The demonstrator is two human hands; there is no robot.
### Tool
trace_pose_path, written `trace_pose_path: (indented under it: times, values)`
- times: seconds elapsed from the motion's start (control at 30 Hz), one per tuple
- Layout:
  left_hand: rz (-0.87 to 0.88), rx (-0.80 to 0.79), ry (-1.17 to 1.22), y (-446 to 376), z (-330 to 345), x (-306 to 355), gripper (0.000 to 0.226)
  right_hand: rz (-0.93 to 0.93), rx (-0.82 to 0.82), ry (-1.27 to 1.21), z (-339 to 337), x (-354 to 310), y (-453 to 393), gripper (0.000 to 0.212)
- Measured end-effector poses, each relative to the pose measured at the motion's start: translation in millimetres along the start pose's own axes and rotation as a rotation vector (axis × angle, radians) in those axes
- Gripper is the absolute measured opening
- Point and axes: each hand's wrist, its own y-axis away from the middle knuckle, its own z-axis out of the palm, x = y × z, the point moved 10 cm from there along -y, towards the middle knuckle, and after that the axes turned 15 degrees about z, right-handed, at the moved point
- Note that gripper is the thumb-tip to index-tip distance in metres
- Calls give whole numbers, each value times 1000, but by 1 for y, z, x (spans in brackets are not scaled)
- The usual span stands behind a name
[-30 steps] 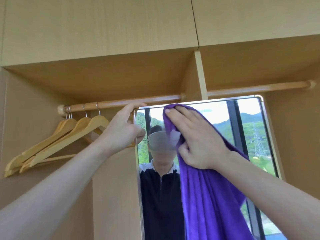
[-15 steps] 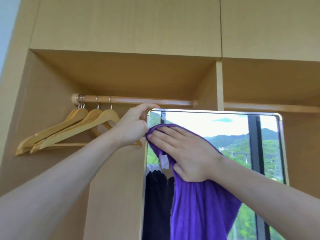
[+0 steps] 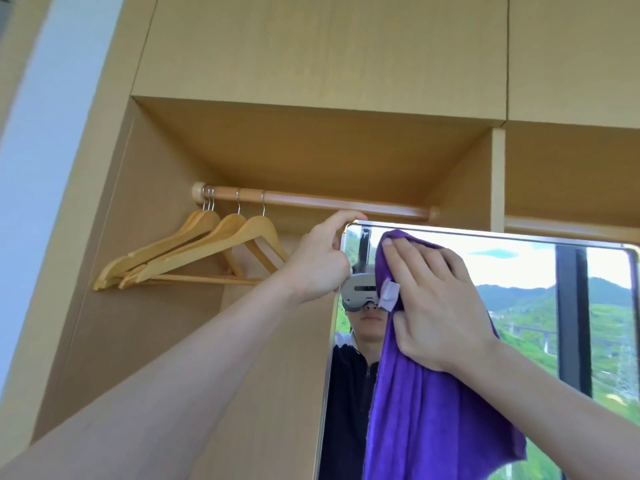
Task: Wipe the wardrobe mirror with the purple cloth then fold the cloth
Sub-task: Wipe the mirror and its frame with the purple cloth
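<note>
At five o'clock in the view, a framed wardrobe mirror (image 3: 519, 306) leans in a light wooden wardrobe (image 3: 311, 64). Flat against the glass near its top left corner, the right hand (image 3: 440, 299) presses a purple cloth (image 3: 433, 417) with straight, close-set fingers; the cloth hangs down toward six o'clock. At nine o'clock from that hand, the left hand (image 3: 318, 261) grips the mirror's upper left corner, fingers curled around the frame. Wooden hangers (image 3: 207, 251) hang from a rail (image 3: 311, 202) toward ten o'clock.
</note>
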Motion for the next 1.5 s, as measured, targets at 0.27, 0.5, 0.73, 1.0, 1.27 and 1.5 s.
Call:
trace_pose_path:
  times: [0.27, 0.5, 0.73, 1.0, 1.27, 1.5]
  values:
    - [62, -61, -147, 6, 10, 5, 72, -48, -8, -29, -2, -43, -24, 81]
    - [12, -162, -153, 7, 13, 1, 84, -104, -116, -85, 24, -52, 33, 81]
    - [-9, -183, 26, 8, 14, 0, 87, -225, -174, -53, 21, -31, 10, 90]
    - [126, -148, -108, 20, 15, 10, 95, -58, -125, -119, 16, -33, 5, 88]
    - [53, -121, -138, 63, 23, -9, 101, -194, -228, -100, 54, -67, 111, 96]
    - [-130, -142, -219, 105, 36, -35, 25, -568, -283, 102, 53, -41, 124, 100]
